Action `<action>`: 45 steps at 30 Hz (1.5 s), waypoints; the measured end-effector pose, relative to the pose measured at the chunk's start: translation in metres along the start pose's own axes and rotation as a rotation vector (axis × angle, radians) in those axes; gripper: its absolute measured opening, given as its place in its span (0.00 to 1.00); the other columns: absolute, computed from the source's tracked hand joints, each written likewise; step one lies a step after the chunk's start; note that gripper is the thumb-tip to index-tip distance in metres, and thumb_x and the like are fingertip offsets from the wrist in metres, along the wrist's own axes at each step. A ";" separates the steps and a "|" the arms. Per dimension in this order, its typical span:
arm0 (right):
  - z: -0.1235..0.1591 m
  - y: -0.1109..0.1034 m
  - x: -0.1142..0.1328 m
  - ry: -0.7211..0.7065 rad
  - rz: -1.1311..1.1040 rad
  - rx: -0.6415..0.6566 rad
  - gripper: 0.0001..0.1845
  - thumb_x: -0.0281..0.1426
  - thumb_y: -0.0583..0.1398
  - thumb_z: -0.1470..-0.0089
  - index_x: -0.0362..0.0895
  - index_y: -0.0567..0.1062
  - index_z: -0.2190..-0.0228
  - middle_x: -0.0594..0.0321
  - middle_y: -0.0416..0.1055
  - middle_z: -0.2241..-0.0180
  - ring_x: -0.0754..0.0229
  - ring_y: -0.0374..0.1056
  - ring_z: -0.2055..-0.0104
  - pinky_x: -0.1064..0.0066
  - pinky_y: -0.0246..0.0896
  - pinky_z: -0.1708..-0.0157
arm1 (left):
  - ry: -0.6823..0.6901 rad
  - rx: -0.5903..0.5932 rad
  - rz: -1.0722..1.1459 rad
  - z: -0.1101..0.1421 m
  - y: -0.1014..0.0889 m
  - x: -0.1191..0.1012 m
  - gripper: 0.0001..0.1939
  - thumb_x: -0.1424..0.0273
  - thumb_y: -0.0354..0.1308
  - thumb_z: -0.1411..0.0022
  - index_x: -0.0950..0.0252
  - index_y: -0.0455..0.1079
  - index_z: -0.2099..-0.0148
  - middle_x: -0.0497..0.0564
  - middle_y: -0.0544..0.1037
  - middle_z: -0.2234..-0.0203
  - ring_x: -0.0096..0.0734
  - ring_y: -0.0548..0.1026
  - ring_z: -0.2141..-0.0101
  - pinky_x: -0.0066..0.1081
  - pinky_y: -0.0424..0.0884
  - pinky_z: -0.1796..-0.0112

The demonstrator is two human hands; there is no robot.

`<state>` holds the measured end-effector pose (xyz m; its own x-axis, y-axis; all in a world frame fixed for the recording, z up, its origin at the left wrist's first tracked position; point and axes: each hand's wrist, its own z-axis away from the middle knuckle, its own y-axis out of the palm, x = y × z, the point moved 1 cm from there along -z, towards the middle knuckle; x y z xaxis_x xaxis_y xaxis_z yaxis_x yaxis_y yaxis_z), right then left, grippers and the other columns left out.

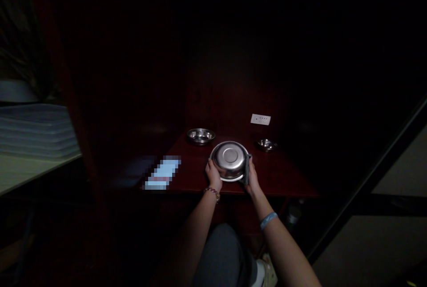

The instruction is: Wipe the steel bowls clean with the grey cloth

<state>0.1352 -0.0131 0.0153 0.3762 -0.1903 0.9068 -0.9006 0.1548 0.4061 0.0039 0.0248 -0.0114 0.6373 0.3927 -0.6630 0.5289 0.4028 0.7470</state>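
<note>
Between my two hands is a shiny metal bowl [230, 156], its flat base facing me. My left hand [214, 176] grips the rim at the lower left, with the thumb on the outside wall. At the right side, my right hand [252, 177] is closed around a dark grey cloth [247, 169] that lies against the bowl's edge. A wider metal bowl [200, 137] rests upright on the dark red shelf [276, 176] at the back left. A smaller metal bowl [267, 145] stands at the back right.
A lit, pixelated screen [163, 173] lies on the shelf's left side. A white socket plate [260, 119] is on the back wall. Stacked pale trays [36, 129] stand on a light surface at far left. A bottle [293, 213] is below the shelf at right.
</note>
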 end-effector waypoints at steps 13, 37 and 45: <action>-0.015 -0.005 -0.021 -0.005 -0.004 -0.273 0.35 0.55 0.53 0.40 0.38 0.79 0.53 0.53 0.80 0.50 0.54 0.75 0.46 0.69 0.71 0.49 | 0.092 0.059 -0.089 0.008 0.006 -0.007 0.12 0.65 0.56 0.34 0.65 0.74 0.67 0.51 0.77 0.70 0.33 0.75 0.63 0.35 0.69 0.48; -0.023 0.013 -0.039 -0.012 -0.148 -0.442 0.39 0.53 0.40 0.37 0.42 0.72 0.43 0.53 0.77 0.46 0.58 0.74 0.43 0.65 0.72 0.47 | -0.132 0.232 0.001 0.013 0.007 0.002 0.10 0.67 0.64 0.38 0.63 0.76 0.55 0.58 0.81 0.55 0.41 0.76 0.47 0.42 0.68 0.42; -0.020 0.015 -0.040 -0.007 -0.157 -0.228 0.34 0.56 0.48 0.38 0.44 0.75 0.49 0.55 0.78 0.48 0.58 0.75 0.45 0.66 0.72 0.46 | -0.064 0.216 -0.040 0.009 0.006 0.000 0.12 0.65 0.56 0.31 0.64 0.75 0.51 0.58 0.80 0.51 0.34 0.78 0.51 0.39 0.67 0.42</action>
<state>0.1114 0.0158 -0.0126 0.5053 -0.2363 0.8299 -0.7587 0.3365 0.5578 0.0125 0.0202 -0.0064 0.6439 0.3244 -0.6930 0.6578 0.2279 0.7179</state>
